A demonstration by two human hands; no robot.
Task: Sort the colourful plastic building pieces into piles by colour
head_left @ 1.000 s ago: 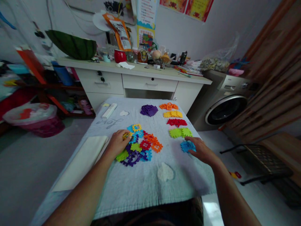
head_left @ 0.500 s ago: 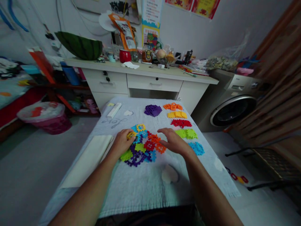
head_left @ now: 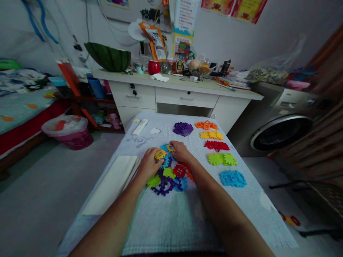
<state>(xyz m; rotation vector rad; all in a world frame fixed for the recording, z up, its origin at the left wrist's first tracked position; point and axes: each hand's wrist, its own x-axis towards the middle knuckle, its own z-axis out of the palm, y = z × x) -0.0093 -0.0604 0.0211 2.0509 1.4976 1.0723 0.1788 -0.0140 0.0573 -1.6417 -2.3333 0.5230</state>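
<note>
Left hand [head_left: 149,165] holds a yellow piece [head_left: 160,154]; right hand [head_left: 182,152] touches a second yellow piece [head_left: 170,148] on the mixed pile [head_left: 168,173]

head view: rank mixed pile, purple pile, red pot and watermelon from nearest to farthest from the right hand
1. Mixed pile: directly at the right hand.
2. Purple pile: beyond the hand, same table.
3. Red pot: back on the desk.
4. Watermelon: desk's left end.

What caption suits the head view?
Left hand holding a yellow piece, right hand at the mixed-color pile, single-color groups alongside.
</note>
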